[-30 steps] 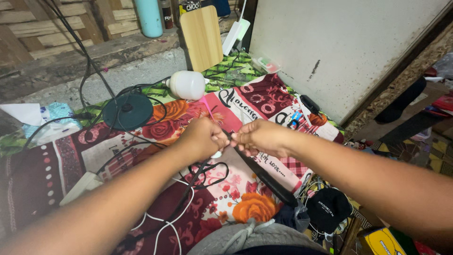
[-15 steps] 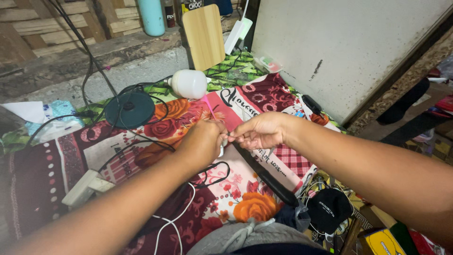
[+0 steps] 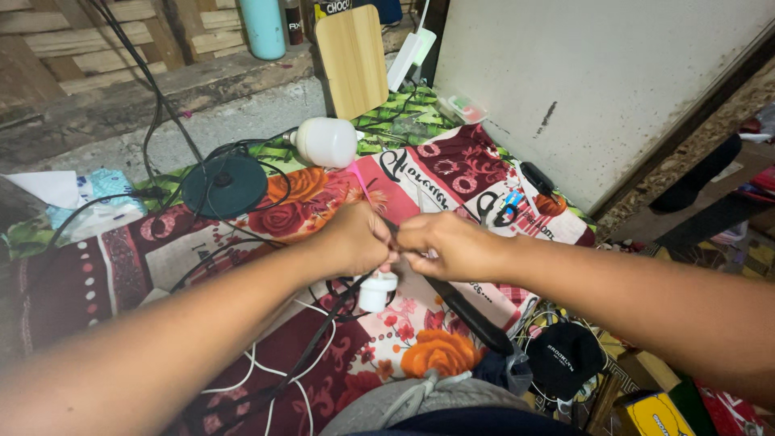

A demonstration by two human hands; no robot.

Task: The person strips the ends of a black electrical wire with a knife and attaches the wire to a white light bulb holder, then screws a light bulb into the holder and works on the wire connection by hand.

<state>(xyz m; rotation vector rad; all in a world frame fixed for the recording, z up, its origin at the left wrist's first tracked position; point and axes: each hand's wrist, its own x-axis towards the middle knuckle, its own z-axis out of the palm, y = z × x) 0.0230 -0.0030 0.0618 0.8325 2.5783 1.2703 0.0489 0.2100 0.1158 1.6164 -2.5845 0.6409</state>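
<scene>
My left hand (image 3: 355, 238) and my right hand (image 3: 446, 244) meet knuckle to knuckle over a floral cloth (image 3: 420, 173). Both are closed on a thin black wire (image 3: 392, 232) that shows in the small gap between them. Just below the hands hangs a small white lamp socket (image 3: 376, 291), joined to black cable (image 3: 327, 323) that trails toward me. A long flat black strip (image 3: 472, 319) runs from under my right hand toward the lower right. What the fingertips pinch is hidden by the fists.
Beyond the hands lie a white bulb (image 3: 327, 141), a dark round lamp base (image 3: 224, 184) with coiled cable, scissors (image 3: 492, 208) and a black marker (image 3: 537, 178). A wooden board (image 3: 353, 58) and white panel (image 3: 605, 81) stand behind. White cables (image 3: 270, 373) and a black cap (image 3: 565, 359) lie near me.
Both hands stay together on the wire. My right hand has dropped a little and now sits level with the left, closer against it.
</scene>
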